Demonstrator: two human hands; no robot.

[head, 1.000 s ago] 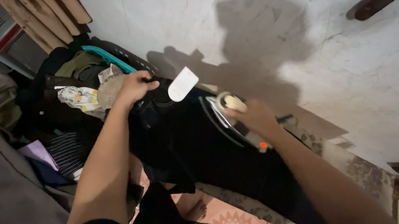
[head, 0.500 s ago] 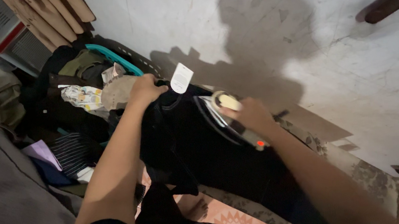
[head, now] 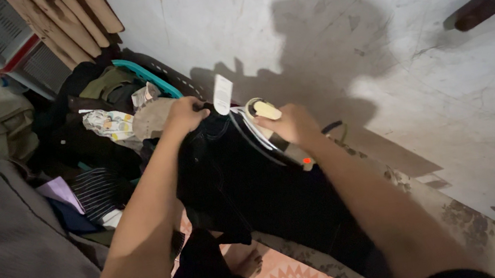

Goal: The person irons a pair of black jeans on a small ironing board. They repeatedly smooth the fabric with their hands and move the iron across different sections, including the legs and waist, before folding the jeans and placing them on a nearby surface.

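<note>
A black garment (head: 247,183) lies spread along an ironing surface with a patterned cover (head: 435,210) beside the white wall. My left hand (head: 184,114) grips the garment's far end, just by its white tag (head: 222,94). My right hand (head: 290,125) is closed on the handle of a clothes iron (head: 263,124), which rests on the black cloth close to the left hand. A small red light (head: 306,160) glows at the iron's rear. The iron's cord (head: 334,127) loops behind my wrist.
A teal laundry basket (head: 147,76) full of mixed clothes stands at the far left. Grey fabric (head: 8,253) fills the lower left. Wooden slats (head: 63,23) lean in the top-left corner. A bare foot (head: 248,261) shows on a patterned mat below.
The iron and my right hand have slid up the garment toward my left hand and the tag. The left hand has kept its grip.
</note>
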